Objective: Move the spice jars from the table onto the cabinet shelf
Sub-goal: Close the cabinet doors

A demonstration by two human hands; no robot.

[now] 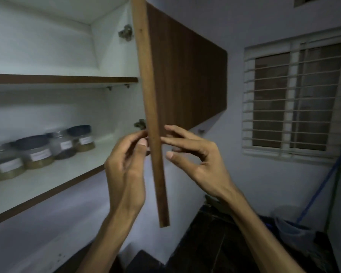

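1. From my remote seat, both hands are raised at the edge of the open cabinet door (156, 134), one on either side of the brown panel.
2. The left hand (126, 162) sits on the cabinet side of the door edge; its fingers (140, 134) are curled toward the edge with the thumb up beside it. I cannot tell whether they actually grip the wood.
3. The right hand (197, 154) is on the outer side, fingers spread and loosely bent, the fingertips reaching the door edge and the thumb apart from them; it holds nothing.
4. The spice jars (39, 152) stand in a row on the lower cabinet shelf (47, 184), well to the left of the left fingers and at about their height. They are blurred; dark lids and white labels show, but the writing is unreadable.
5. An upper shelf (67, 78) lies above the fingers.
6. To the right of the right fingers are a barred window (295, 99), a blue-handled mop (323, 184) and a bucket (291, 225) below it.
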